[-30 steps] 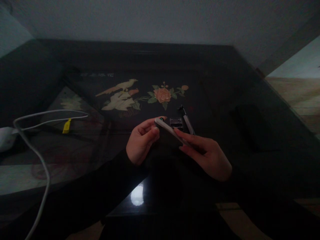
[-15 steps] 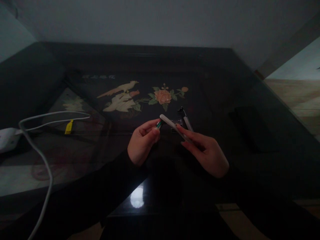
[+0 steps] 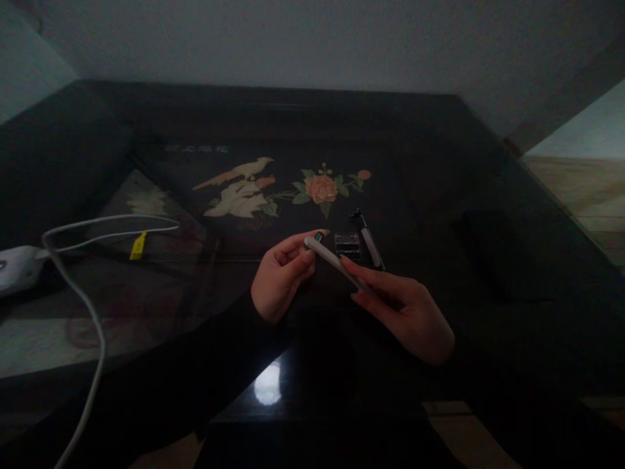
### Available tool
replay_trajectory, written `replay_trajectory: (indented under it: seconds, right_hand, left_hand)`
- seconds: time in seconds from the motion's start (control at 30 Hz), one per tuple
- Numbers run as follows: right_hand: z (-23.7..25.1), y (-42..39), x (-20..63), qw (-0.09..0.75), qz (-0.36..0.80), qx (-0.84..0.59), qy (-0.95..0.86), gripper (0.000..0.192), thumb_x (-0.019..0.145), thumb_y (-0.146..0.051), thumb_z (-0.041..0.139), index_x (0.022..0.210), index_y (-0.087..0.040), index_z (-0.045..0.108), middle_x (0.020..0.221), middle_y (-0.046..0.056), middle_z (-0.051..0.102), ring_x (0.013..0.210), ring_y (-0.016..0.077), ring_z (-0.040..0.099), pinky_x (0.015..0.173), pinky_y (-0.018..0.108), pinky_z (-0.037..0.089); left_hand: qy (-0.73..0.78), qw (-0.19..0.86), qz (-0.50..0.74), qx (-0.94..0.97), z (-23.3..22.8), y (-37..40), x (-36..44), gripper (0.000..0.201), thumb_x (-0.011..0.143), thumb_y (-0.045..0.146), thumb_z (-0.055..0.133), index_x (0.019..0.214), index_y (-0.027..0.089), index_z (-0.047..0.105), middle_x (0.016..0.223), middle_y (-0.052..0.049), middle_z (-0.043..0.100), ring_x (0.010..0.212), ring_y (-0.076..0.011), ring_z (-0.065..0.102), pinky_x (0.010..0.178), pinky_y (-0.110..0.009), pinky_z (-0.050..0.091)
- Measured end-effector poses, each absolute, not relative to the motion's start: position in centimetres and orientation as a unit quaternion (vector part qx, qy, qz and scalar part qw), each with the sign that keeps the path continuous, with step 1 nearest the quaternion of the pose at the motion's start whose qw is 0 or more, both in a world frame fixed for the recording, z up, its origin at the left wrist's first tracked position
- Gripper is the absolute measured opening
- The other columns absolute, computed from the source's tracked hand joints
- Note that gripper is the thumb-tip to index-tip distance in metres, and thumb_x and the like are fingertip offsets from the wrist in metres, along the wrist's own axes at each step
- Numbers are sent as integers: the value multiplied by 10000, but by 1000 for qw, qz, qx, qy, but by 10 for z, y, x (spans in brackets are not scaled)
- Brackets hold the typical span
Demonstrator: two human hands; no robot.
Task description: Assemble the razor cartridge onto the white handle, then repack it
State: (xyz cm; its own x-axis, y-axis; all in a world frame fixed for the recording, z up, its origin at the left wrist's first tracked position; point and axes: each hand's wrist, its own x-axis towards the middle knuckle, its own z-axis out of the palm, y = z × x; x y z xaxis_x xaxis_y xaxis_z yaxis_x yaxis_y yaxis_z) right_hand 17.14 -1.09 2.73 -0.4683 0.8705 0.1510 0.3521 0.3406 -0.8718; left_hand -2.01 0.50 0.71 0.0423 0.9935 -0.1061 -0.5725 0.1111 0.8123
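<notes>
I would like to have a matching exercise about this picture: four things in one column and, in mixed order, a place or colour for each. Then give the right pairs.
1. pale flat strip
2. yellow tag
3. small compartmented case
4. flower picture

A. attached to the white cable
B. pinkish with green leaves
C. held in the right hand
D. just left of the black-and-grey piece

Pairs: 1-C, 2-A, 3-D, 4-B

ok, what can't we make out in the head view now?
Head view, all four:
Small green-and-dark item: partly hidden by the left hand and pale strip.
Pale strip's lower end: covered by the right hand.
White block: cut off by the left edge.
Dark flat thing, right: too dim.
</notes>
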Motion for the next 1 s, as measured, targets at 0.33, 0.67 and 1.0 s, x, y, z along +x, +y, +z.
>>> replay_trajectory:
  seconds: [0.33,0.67,1.0]
  right_hand:
    - [24,0,174,320,395,-440,-740,438,875,-214,557,1308,-277,543,1224,5,655,1036,206,671,945,381,534]
    - [24,-3,173,325,372,-436,-752,425,877,-201,553,1297,-265,554,1254,11,636,1057,208,661,969,387,520]
    - [27,-10,172,317,459,-393,-731,444,865,-204,583,1298,-294,548,1265,4,626,1049,193,666,950,365,532]
  left_hand:
    - [345,645,610,305,6,4,-19,386,585,359,845,886,148,730,473,76,439,444,-29,338,463,-174,280]
    - [354,648,607,295,8,4,-19,409,572,362,851,891,138,730,471,78,445,445,-28,334,472,-168,293]
    - [344,657,601,299,4,6,-21,383,581,359,849,895,166,747,645,18,592,524,-32,407,498,-148,339]
